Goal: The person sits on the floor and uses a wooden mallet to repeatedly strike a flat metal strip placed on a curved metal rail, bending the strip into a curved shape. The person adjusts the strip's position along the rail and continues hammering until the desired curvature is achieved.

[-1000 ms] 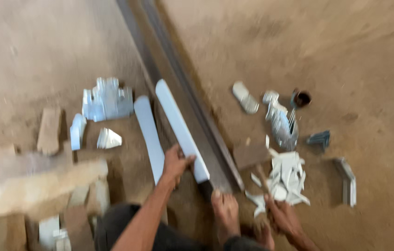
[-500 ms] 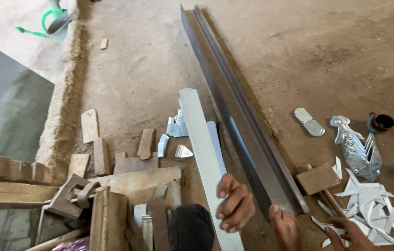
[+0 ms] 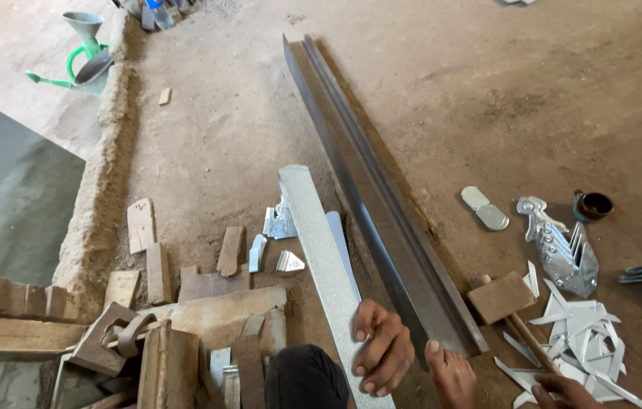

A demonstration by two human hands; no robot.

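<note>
Floor: bare dirt, scrap-strewn.
Left hand (image 3: pixel 383 347): clamped on long galvanised sheet-metal strip (image 3: pixel 319 250), lower centre.
Right hand (image 3: pixel 563 391): lower right, grip indeterminate.
Risk: strip edge probably could cut fingers.

left grip (image 3: pixel 383 344): fingers curled, knuckles up | right grip (image 3: pixel 563 391): low at frame edge, mostly cut off

Single head-worn view, looking steeply down and forward, near the dirt floor (image 3: pixel 207 151)
</note>
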